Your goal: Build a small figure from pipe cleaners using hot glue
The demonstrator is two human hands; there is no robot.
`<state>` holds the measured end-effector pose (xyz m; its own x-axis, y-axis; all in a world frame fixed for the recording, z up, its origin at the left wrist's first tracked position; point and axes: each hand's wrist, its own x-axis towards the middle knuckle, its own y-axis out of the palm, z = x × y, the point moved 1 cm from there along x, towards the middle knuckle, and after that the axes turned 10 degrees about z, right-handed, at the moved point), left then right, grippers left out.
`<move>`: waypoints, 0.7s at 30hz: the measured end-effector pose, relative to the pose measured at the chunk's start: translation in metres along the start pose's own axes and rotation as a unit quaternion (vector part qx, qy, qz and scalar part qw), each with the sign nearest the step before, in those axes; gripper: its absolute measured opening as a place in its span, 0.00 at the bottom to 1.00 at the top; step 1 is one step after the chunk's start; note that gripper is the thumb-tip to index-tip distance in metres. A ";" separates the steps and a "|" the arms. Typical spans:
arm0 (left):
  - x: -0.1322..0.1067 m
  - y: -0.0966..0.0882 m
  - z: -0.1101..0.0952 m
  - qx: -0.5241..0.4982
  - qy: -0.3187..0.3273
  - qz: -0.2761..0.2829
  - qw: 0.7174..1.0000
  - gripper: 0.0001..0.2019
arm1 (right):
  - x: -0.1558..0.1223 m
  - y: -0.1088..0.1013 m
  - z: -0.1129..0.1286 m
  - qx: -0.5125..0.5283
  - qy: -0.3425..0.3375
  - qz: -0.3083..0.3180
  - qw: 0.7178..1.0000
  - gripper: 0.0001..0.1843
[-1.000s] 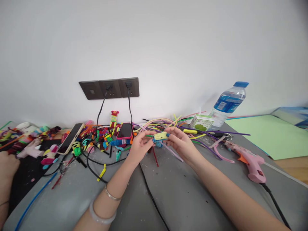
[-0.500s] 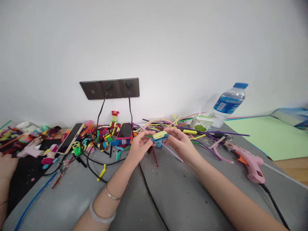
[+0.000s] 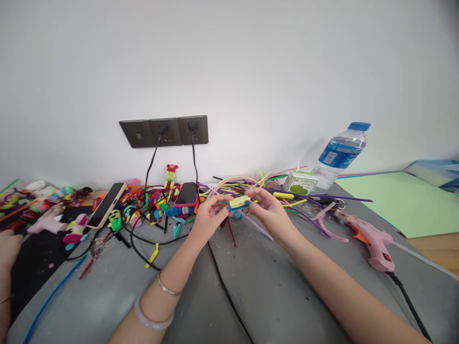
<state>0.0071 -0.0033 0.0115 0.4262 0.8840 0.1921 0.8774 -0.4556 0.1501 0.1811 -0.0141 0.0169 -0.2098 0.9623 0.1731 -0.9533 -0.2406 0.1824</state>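
Between my two hands is a small yellow and blue pipe-cleaner piece [image 3: 238,202], its yellow part on top and blue below. My left hand [image 3: 209,217] pinches its left end with thumb and fingers. At the right end, the thumb and fingers of my right hand [image 3: 268,213] close on it too. The piece is held above the grey table [image 3: 265,296]. Behind and below it lies a spread of loose pipe cleaners [image 3: 311,217] in pink, purple and yellow. Its underside is partly hidden by my fingers.
A pink glue gun [image 3: 380,246] lies on the right, its cord trailing forward. A water bottle [image 3: 339,155] leans behind a small juice box [image 3: 299,183]. Two phones, black cables and several pipe-cleaner figures [image 3: 114,220] fill the left. Another person's hand [image 3: 9,248] is at far left.
My hands stay almost in place, both still holding the yellow and blue piece. The view has shifted very slightly. The other person's hand at far left has moved a little.
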 end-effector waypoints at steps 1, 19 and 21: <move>0.000 0.000 0.000 0.001 0.000 0.001 1.000 0.12 | 0.000 0.000 0.000 -0.002 0.000 -0.001 1.000 0.17; 0.000 -0.001 0.001 -0.002 0.009 0.015 1.000 0.13 | -0.001 0.000 0.000 -0.013 0.006 0.031 0.999 0.16; 0.000 0.000 0.001 -0.003 0.011 0.018 1.000 0.13 | -0.001 0.000 -0.001 -0.014 0.006 0.029 0.999 0.17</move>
<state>0.0066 -0.0034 0.0106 0.4524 0.8644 0.2195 0.8604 -0.4878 0.1475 0.1809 -0.0153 0.0162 -0.2675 0.9481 0.1717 -0.9452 -0.2928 0.1446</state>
